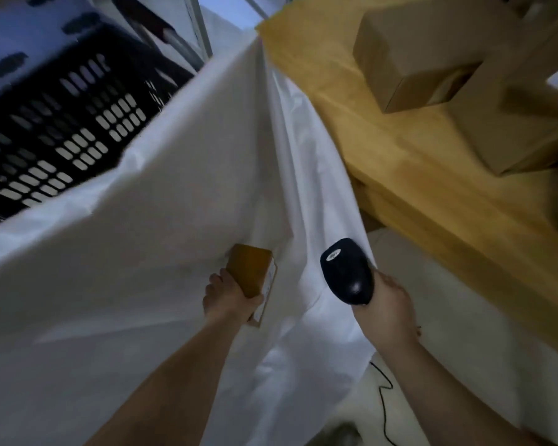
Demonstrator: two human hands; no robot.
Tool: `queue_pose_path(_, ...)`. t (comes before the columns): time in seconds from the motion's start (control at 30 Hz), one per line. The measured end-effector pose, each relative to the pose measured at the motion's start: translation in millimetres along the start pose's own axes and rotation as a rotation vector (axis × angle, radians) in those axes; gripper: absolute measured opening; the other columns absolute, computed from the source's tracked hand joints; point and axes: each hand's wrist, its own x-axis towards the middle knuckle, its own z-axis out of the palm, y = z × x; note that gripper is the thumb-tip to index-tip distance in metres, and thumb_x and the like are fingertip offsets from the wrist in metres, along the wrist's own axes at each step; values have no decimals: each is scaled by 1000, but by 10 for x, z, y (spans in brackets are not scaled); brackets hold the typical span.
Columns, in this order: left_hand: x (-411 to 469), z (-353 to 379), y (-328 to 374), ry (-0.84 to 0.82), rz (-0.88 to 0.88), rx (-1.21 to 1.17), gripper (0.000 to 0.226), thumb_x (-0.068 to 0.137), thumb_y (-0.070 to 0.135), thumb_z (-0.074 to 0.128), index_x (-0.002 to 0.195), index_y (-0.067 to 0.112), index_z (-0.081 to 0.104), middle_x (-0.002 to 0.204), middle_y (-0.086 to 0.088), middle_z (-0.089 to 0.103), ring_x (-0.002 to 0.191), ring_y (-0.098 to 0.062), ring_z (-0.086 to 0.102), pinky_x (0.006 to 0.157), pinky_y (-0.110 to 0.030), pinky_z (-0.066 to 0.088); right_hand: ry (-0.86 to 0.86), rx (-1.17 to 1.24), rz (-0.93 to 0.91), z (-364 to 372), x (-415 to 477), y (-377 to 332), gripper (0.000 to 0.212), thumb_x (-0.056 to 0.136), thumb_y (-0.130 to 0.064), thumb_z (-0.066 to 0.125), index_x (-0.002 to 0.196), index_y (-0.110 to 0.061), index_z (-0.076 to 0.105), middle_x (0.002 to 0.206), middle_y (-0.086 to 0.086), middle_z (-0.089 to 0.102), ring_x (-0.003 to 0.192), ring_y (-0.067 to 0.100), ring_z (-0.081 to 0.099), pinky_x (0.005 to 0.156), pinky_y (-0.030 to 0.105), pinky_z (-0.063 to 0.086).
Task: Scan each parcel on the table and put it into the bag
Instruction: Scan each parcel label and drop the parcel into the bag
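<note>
– Hands first: what does each one hold?
– Left hand (231,300) has its fingers and thumb curled round a small brown parcel (250,272). Right hand (390,304) grips the handle of a black scanner (347,272), whose head points up and away from the person.
– Where is the parcel, then?
– Off the surface, held up against the white bag (142,252), low in the middle of the view. The picture is blurred, so I cannot tell whether the parcel is already inside the bag's mouth or only against the cloth.
– What stands around it?
– Bag cloth fills the middle and the left, and a hanging fold of it runs between the parcel and the scanner. Right of the bag is the wooden surface (384,149), carrying a brown box (416,49) at the back and a larger box (522,123) just beside it. Behind the bag on the left stands a black slotted crate (55,123), with metal posts (200,27) next to it. A thin black cable (382,397) lies on the pale floor under the right forearm.
– And inside the containers?
– The bag's folds hide its inside. The crate shows only its slotted wall.
</note>
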Motion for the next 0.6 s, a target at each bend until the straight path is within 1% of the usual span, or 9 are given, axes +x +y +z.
queue_pose_path(0.07, 192, 257, 15, 46, -2, 94, 98, 75, 64, 66, 140, 3, 26, 132, -14, 41, 116, -30, 49, 90, -35, 44, 88, -192, -169, 81, 3, 95, 37, 47, 14, 75, 74, -7, 62, 59, 4, 55, 53, 28, 54, 51, 32, 46)
queue_pose_path(0.13, 359, 489, 27, 70, -17, 129, 99, 75, 66, 65, 141, 2, 26, 130, -14, 43, 114, -28, 51, 87, -34, 45, 111, -268, -250, 145, 44, 146, 41, 42, 12, 74, 77, -7, 64, 62, 8, 56, 56, 31, 56, 53, 34, 48)
queue_pose_path(0.2, 503, 681, 47, 83, -33, 129, 101, 74, 69, 63, 141, 2, 26, 130, -14, 43, 113, -28, 52, 86, -33, 46, 134, -344, -362, 198, 114, 199, 40, 41, 9, 74, 76, -8, 64, 63, 8, 56, 57, 31, 56, 53, 34, 48)
queue_pose_path(0.3, 688, 929, 67, 80, -39, 106, 105, 76, 70, 61, 145, 1, 20, 134, -16, 43, 117, -29, 51, 91, -34, 45, 129, -372, -424, 274, 193, 259, 38, 42, 8, 75, 75, -7, 63, 63, 9, 55, 57, 31, 54, 54, 35, 47)
queue_pose_path(0.4, 796, 1078, 93, 47, -26, 98, 105, 79, 69, 58, 149, 3, 16, 141, -18, 39, 126, -32, 45, 102, -37, 40, 141, -339, -440, 353, 233, 322, 37, 43, 11, 75, 75, -4, 63, 62, 12, 53, 55, 31, 53, 54, 35, 46)
queue_pose_path(0.47, 811, 1045, 139, 8, 4, 80, 94, 84, 67, 53, 148, 6, 20, 141, -17, 39, 127, -33, 42, 100, -39, 39, 105, -313, -410, 384, 251, 340, 37, 46, 10, 76, 78, -3, 63, 64, 12, 52, 56, 31, 52, 55, 33, 42)
queue_pose_path(0.53, 767, 901, 198, -4, 60, 86, 74, 91, 57, 49, 143, 9, 28, 137, -16, 41, 124, -33, 42, 94, -39, 42, 26, -272, -355, 371, 267, 337, 36, 53, 9, 77, 84, -4, 64, 68, 12, 52, 60, 30, 50, 59, 31, 37)
queue_pose_path(0.6, 675, 692, 274, 0, 108, 108, 59, 94, 48, 49, 137, 9, 35, 132, -14, 43, 121, -32, 43, 91, -39, 42, -60, -268, -297, 299, 273, 316, 32, 69, 3, 72, 99, -6, 64, 79, 11, 54, 71, 27, 46, 66, 32, 34)
